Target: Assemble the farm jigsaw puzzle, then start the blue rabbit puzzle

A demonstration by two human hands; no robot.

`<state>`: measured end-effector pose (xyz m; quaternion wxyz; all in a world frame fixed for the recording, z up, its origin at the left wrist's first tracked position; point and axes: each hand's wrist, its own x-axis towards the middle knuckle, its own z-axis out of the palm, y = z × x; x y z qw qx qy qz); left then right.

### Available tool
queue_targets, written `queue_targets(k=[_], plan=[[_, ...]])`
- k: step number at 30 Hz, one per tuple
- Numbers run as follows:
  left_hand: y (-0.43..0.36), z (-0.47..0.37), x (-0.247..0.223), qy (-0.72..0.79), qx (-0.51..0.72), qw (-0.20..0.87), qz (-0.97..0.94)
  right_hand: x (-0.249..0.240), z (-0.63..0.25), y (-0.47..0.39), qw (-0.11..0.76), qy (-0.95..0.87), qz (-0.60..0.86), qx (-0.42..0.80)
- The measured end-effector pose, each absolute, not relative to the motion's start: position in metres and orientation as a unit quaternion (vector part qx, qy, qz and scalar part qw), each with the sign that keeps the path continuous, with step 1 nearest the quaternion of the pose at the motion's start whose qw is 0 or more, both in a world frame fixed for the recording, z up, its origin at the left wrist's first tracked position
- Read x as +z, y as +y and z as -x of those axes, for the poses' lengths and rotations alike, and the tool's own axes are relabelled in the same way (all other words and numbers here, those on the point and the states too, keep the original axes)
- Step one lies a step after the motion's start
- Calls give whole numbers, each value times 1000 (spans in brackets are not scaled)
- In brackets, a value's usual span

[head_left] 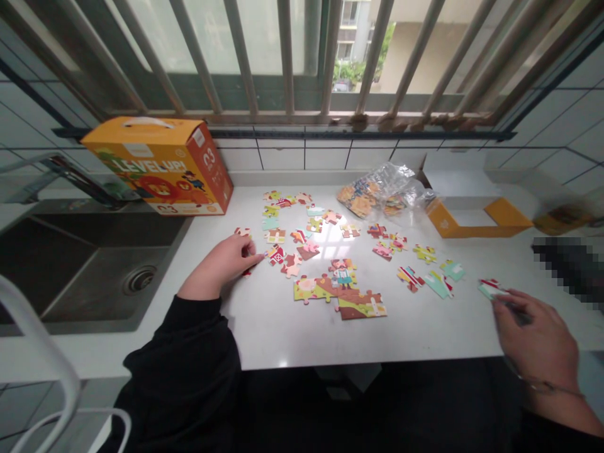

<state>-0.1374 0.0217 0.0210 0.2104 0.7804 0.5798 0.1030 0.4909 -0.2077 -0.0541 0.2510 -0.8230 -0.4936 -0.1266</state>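
Loose jigsaw puzzle pieces lie on the white counter. My left hand [221, 261] is curled, with thumb and fingertip at the edge of a puzzle piece showing a red barn [276, 255]. Another puzzle piece [243, 231] lies just beyond its knuckles, and a further one is partly hidden under the hand. Far to the right, my right hand [538, 330] pinches a red-and-pale-green puzzle piece [489, 288] at the counter surface. Between the hands, a joined puzzle section [342, 292] shows a standing figure, brown ground and green grass.
At the back left stands an orange puzzle box [155, 167], beside a dark sink [94, 270] with a faucet. A clear plastic bag of pieces [372, 192] and an open orange-and-white box [476, 217] are at the back right. Window bars rise behind the counter [292, 343].
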Motion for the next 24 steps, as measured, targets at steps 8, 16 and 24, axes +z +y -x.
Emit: queue_targets(k=[8, 16, 24], plan=[[19, 143, 20, 607, 136, 220, -751, -58, -498, -205, 256, -496, 823, -106], [21, 136, 10, 505, 118, 260, -815, -55, -494, -204, 248, -463, 848, -78], [26, 131, 7, 514, 114, 241, -815, -51, -488, -205, 251, -455, 850, -83]])
